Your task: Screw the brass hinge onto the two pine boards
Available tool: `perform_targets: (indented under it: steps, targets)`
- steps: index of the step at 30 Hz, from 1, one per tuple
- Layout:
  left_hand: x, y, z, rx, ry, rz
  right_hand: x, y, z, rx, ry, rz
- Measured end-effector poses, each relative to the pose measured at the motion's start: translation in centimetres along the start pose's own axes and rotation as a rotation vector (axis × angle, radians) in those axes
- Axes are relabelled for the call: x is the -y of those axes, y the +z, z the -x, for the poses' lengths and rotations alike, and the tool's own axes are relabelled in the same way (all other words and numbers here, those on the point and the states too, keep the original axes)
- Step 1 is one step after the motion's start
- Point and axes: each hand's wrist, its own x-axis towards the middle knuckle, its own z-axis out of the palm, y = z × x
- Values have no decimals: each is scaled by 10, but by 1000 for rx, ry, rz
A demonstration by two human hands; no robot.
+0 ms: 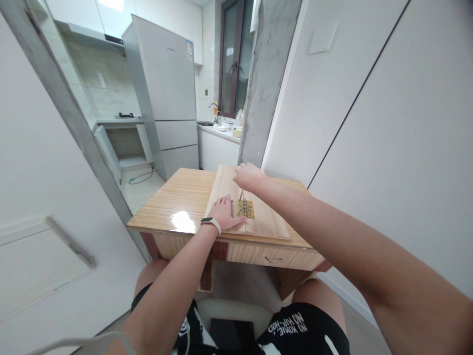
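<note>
A small kitchen with a tall grey fridge (166,88) fills the upper left of the frame. In the centre stands a striped wood-veneer desk (177,197) carrying a pale, flat plywood panel (268,222), apparently two boards meeting at a seam. A small rectangular brass hinge (246,208) lies across that seam at mid-frame. The left hand (225,213) is spread flat on the panel just left of the hinge, fingers unclenched, gripping nothing. The right hand (249,176), just above the hinge in the picture, is clenched around the handle of a slim metal-shafted screwdriver (241,195), whose tip appears to meet the hinge's upper left corner. The main danger looks to be the tip skipping out of a screw head, since the shaft leans rather than standing square. It could then jab the left fingers beside it or scratch the brass. The panel's near edge overhangs the desk front, so uneven pressure might shift the boards and misalign the hinge.
</note>
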Motion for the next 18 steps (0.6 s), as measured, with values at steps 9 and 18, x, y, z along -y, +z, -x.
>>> perform_targets:
  steps: [9, 18]
  targets:
    - [-2, -3, 1, 14, 0, -14, 5, 6, 3, 4, 4, 56]
    - [-1, -2, 0, 38, -10, -20, 0, 3, 6, -14, -5, 82]
